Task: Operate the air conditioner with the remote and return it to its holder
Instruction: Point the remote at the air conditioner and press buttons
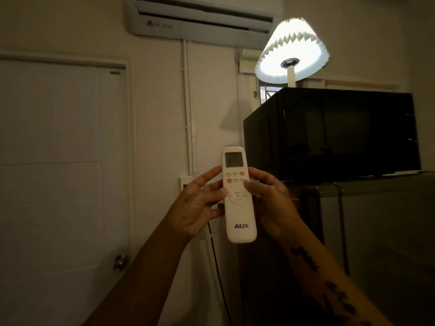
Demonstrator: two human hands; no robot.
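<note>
A white AUX remote (240,215) stands upright in the middle of the head view, screen at the top and buttons facing me. My left hand (200,205) grips its left edge, thumb resting on the round dial. My right hand (273,203) holds the right edge, thumb on the buttons just above the dial. The white air conditioner (188,22) hangs high on the wall above, its flap slightly open. The holder is hidden behind the remote and my hands; I cannot make it out.
A white door (58,161) with a round knob (119,262) fills the left. A black microwave (334,132) sits on a fridge (376,243) at the right, with a lit pleated lamp (292,50) on top. A black cable (219,278) hangs down the wall below the remote.
</note>
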